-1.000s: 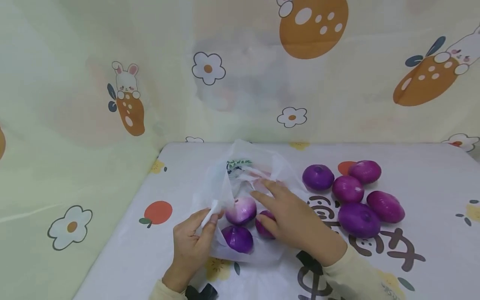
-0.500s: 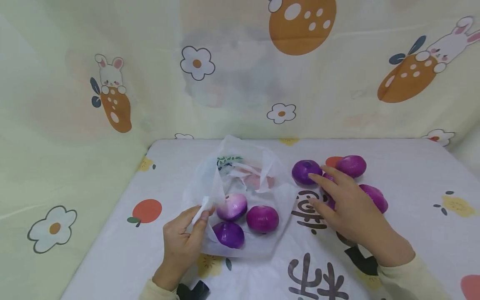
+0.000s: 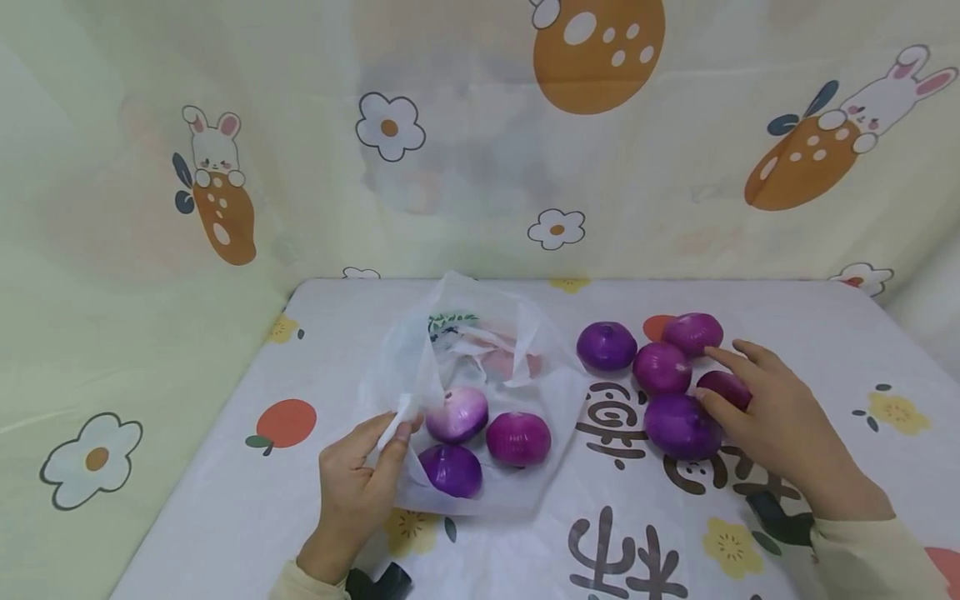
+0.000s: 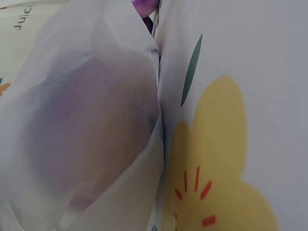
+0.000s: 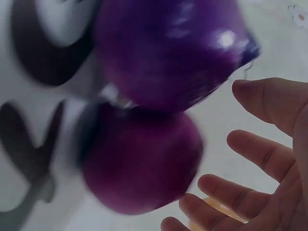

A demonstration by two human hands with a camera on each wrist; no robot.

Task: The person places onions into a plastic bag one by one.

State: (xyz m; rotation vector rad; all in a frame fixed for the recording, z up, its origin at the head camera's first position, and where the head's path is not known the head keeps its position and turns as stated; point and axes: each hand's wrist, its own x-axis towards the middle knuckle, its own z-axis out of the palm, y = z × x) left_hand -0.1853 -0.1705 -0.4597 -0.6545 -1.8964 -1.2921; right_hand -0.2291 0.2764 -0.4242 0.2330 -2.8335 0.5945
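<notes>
In the head view, three shiny onions sit in the open mouth of a thin white plastic bag (image 3: 401,350) beside my left hand (image 3: 356,487). A pale onion (image 3: 459,417), whitish fading to purple, is just right of my fingertips; a dark onion (image 3: 452,472) is right of my thumb and a little nearer me; a round magenta onion (image 3: 518,439) is farther right. My left thumb and fingers pinch a folded edge of the bag.

Five more glossy onions (image 3: 662,368), violet to magenta, lie clustered on the printed tablecloth (image 3: 315,483), left of my right hand (image 3: 787,417). Its fingers are spread, thumb well apart from the rest, reaching over a partly hidden onion (image 3: 723,385); I grip nothing with it.

In the left wrist view, the bag fills much of the left side, with a blurred purplish bulge showing through. I cannot tell from here how my left hand lies. A yellow flower print (image 4: 226,159) shows on the cloth.

In the right wrist view, a pointed violet onion (image 5: 168,53) and a magenta one below it touch, both left of my fanned-out, ungripping fingers (image 5: 260,151). I cannot tell whether a fingertip meets the lower onion.
</notes>
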